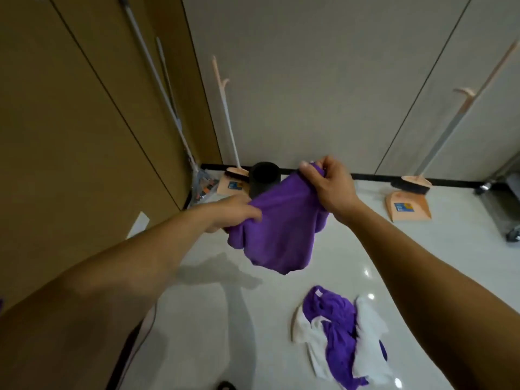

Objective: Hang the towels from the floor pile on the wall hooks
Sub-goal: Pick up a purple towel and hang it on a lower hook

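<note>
The right hand [329, 187] pinched the top edge of the purple towel [281, 229], and the left hand [236, 212] gripped a fold lower down. Below both grips the cloth hung limp (light and soft, I judged), above the floor pile [340, 336]. Corners would hold best.

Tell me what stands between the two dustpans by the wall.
Head view: a black bin beside the left dustpan; the rest toward the right dustpan is bare floor, partly hidden by the right hand.

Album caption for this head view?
Left hand and right hand grip a purple cloth towel above the purple-and-white towel pile.
</note>
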Demonstrator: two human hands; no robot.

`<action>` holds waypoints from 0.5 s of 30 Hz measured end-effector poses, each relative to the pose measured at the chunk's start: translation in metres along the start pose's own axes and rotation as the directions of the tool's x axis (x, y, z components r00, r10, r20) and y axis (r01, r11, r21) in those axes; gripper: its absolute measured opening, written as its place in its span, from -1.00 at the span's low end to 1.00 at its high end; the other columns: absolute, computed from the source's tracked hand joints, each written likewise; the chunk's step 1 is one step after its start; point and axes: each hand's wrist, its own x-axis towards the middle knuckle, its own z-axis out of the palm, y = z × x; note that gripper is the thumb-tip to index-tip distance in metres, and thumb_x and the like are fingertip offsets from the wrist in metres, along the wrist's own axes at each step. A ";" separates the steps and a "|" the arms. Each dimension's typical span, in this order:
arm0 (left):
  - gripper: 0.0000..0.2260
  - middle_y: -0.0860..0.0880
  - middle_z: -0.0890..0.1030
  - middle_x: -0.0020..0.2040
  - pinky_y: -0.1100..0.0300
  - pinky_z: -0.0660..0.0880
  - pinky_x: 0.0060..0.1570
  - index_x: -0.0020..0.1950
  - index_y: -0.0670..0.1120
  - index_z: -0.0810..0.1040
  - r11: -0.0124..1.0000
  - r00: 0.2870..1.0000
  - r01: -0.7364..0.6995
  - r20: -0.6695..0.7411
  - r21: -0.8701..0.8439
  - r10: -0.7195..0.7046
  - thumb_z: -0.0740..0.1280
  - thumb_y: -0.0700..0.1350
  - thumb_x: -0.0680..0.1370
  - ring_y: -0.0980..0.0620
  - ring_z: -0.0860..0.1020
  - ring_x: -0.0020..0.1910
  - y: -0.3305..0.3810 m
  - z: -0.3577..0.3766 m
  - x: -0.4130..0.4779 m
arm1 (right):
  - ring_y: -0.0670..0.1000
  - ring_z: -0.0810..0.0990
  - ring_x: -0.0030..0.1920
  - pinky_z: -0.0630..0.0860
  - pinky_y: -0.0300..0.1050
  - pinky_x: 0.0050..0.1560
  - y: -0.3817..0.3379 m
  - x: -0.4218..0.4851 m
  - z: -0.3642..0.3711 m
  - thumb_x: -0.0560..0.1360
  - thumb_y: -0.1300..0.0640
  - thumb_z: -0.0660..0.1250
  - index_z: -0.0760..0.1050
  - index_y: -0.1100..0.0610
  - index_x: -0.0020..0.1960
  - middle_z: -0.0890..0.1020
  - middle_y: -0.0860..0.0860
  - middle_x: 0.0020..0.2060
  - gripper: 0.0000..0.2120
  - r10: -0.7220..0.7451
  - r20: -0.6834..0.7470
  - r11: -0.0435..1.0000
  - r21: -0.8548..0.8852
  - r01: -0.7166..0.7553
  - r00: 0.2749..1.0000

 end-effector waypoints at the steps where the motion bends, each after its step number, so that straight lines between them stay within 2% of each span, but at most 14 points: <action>1: -0.82 -0.13 0.61 -0.07 0.08 0.48 -0.07 0.04 -0.14 0.58 0.982 1.000 -0.011 -0.006 -0.188 0.010 0.33 -0.13 0.47 -0.08 0.58 -0.12 0.008 -0.017 -0.012 | -0.16 0.43 -0.43 0.39 -0.25 -0.37 -0.023 0.007 0.001 0.46 -0.08 0.45 0.36 0.03 -0.26 0.47 -0.10 -0.42 -0.68 0.010 -0.003 0.994 0.113 -0.010 1.000; 3: -0.76 -0.13 0.62 -0.05 0.10 0.54 -0.02 0.11 -0.18 0.58 0.873 0.995 -0.094 -0.021 -0.479 0.095 0.31 -0.18 0.47 -0.06 0.60 -0.11 0.023 -0.049 -0.037 | -0.16 0.55 -0.40 0.48 -0.24 -0.38 -0.062 0.021 0.003 0.37 -0.04 0.53 0.44 0.04 -0.21 0.57 -0.11 -0.41 -0.72 -0.031 0.055 0.909 0.418 0.006 0.998; 4: -0.73 -0.13 0.64 -0.07 0.13 0.58 -0.07 0.11 -0.18 0.58 0.806 0.987 -0.153 -0.043 -0.572 0.157 0.30 -0.17 0.44 -0.05 0.61 -0.12 0.031 -0.064 -0.049 | -0.12 0.63 -0.29 0.55 -0.22 -0.28 -0.076 0.026 0.006 0.33 0.00 0.55 0.50 0.04 -0.11 0.65 -0.09 -0.31 -0.73 -0.086 0.094 0.822 0.569 0.017 0.992; 5: -0.72 -0.12 0.64 -0.11 0.15 0.59 -0.12 0.07 -0.17 0.58 0.736 0.973 -0.216 -0.076 -0.642 0.219 0.30 -0.15 0.39 -0.05 0.61 -0.16 0.040 -0.079 -0.060 | -0.06 0.68 -0.12 0.59 -0.16 -0.15 -0.085 0.029 0.012 0.31 0.03 0.55 0.52 0.03 0.04 0.69 -0.05 -0.12 -0.64 -0.139 0.146 0.742 0.670 0.005 0.979; 6: -0.74 -0.11 0.64 -0.14 0.17 0.58 -0.12 0.02 -0.16 0.59 0.667 0.955 -0.276 -0.120 -0.692 0.270 0.29 -0.13 0.37 -0.04 0.61 -0.18 0.048 -0.095 -0.071 | 0.01 0.67 0.04 0.60 -0.10 -0.02 -0.091 0.029 0.020 0.31 0.07 0.54 0.48 0.01 0.21 0.67 -0.01 0.07 -0.50 -0.169 0.217 0.719 0.694 -0.031 0.961; 7: -0.77 -0.11 0.64 -0.16 0.16 0.56 -0.09 -0.03 -0.14 0.59 0.604 0.938 -0.326 -0.166 -0.728 0.305 0.28 -0.11 0.37 -0.05 0.60 -0.18 0.055 -0.109 -0.080 | 0.04 0.64 0.12 0.60 -0.06 0.04 -0.090 0.026 0.032 0.31 0.10 0.52 0.42 0.04 0.32 0.63 0.02 0.17 -0.39 -0.175 0.300 0.750 0.658 -0.070 0.938; 8: -0.80 -0.10 0.64 -0.18 0.15 0.55 -0.07 -0.07 -0.14 0.59 0.553 0.921 -0.369 -0.212 -0.747 0.328 0.27 -0.10 0.40 -0.05 0.60 -0.19 0.060 -0.123 -0.088 | 0.04 0.65 0.09 0.60 -0.04 0.02 -0.087 0.019 0.047 0.32 0.13 0.50 0.40 0.09 0.34 0.64 0.03 0.16 -0.38 -0.155 0.397 0.808 0.577 -0.115 0.905; 9: -0.81 -0.11 0.65 -0.21 0.15 0.55 -0.07 -0.10 -0.14 0.59 0.503 0.903 -0.408 -0.258 -0.762 0.343 0.24 -0.09 0.43 -0.05 0.61 -0.21 0.063 -0.135 -0.096 | 0.00 0.67 -0.02 0.58 -0.03 -0.06 -0.081 0.011 0.065 0.33 0.12 0.48 0.44 0.13 0.28 0.68 0.01 0.04 -0.45 -0.113 0.513 0.869 0.466 -0.165 0.851; 11: -0.78 -0.11 0.65 -0.24 0.16 0.57 -0.11 -0.14 -0.15 0.61 0.407 0.876 -0.464 -0.340 -0.787 0.342 0.23 -0.06 0.49 -0.05 0.62 -0.24 0.062 -0.157 -0.106 | -0.11 0.63 -0.25 0.45 -0.08 -0.21 -0.076 -0.004 0.100 0.35 0.05 0.48 0.50 0.06 0.08 0.69 -0.10 -0.22 -0.66 0.004 0.725 0.926 0.257 -0.277 0.689; 12: -0.77 -0.11 0.66 -0.23 0.14 0.58 -0.09 -0.15 -0.15 0.62 0.382 0.871 -0.480 -0.375 -0.790 0.318 0.27 -0.02 0.49 -0.05 0.63 -0.23 0.057 -0.166 -0.109 | -0.10 0.63 -0.25 0.46 -0.09 -0.22 -0.080 -0.010 0.116 0.36 0.04 0.50 0.52 0.06 0.05 0.69 -0.09 -0.23 -0.68 0.036 0.761 0.921 0.225 -0.316 0.648; 13: -0.74 -0.11 0.65 -0.20 0.11 0.58 -0.01 -0.14 -0.14 0.63 0.370 0.869 -0.488 -0.400 -0.791 0.292 0.33 0.05 0.46 -0.06 0.63 -0.19 0.049 -0.173 -0.110 | -0.03 0.66 -0.18 0.53 -0.07 -0.17 -0.089 -0.012 0.130 0.35 0.06 0.52 0.55 0.11 0.09 0.71 -0.01 -0.14 -0.65 0.044 0.761 0.906 0.243 -0.346 0.647; 15: -0.62 -0.13 0.64 -0.11 0.02 0.49 0.19 -0.07 -0.12 0.61 0.398 0.879 -0.477 -0.408 -0.784 0.248 0.40 0.19 0.39 -0.10 0.60 -0.06 0.030 -0.182 -0.113 | 0.15 0.64 0.02 0.59 0.08 0.10 -0.115 -0.013 0.152 0.35 0.07 0.52 0.57 0.25 0.16 0.66 0.20 0.06 -0.55 0.018 0.714 0.834 0.376 -0.405 0.700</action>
